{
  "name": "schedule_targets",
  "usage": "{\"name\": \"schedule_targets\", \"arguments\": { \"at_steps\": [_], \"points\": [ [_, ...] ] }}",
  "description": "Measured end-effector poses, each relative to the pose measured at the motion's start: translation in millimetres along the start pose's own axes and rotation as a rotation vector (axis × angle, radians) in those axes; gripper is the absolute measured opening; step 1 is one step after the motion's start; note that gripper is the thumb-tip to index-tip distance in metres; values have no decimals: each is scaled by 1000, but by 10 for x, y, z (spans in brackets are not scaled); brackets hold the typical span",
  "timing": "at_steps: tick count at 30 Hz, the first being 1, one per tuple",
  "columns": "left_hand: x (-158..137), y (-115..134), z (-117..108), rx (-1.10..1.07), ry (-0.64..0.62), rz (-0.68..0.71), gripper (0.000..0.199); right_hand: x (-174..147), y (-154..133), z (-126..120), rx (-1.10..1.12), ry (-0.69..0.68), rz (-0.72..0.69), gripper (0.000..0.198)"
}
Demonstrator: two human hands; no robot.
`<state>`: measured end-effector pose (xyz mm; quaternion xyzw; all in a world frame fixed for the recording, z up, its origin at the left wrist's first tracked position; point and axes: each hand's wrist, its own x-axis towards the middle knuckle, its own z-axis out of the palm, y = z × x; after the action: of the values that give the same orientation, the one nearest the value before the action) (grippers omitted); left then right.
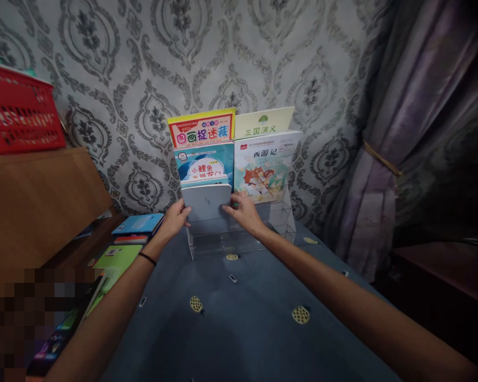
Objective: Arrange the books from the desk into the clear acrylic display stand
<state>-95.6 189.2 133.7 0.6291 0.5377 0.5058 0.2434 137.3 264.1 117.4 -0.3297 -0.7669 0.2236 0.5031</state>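
Observation:
A plain grey-blue book (207,202) stands upright at the left side of a clear tiered display rack (207,246). My left hand (177,216) grips its left edge. On its right edge, my right hand (242,211) is closed with the thumb in front and fingers behind. Behind the grey book rise a teal book (205,162) and, farther back, a yellow-and-red book (201,127). To the right, a white book with a fox-like picture (265,167) stands in front of a cream book (263,123).
On the left lie a blue book (137,224) and a green book (117,257), beside a wooden board (43,196). Above it sits a red basket (22,109). A patterned blue cloth (247,313) covers the surface. A curtain (382,143) hangs at the right.

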Motion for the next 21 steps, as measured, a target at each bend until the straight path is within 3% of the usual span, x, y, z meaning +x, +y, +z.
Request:
{"name": "schedule_targets", "arguments": {
  "at_steps": [7,13,21],
  "points": [
    [-62,89,35,-81,33,-30,50,-18,71,23,-26,-23,43,8],
    [-66,140,14,-153,109,69,49,-25,74,28,-49,17,2,8],
    [-122,279,-87,-27,450,236,27,-35,115,49,17,48,-56,20]
  ]
}}
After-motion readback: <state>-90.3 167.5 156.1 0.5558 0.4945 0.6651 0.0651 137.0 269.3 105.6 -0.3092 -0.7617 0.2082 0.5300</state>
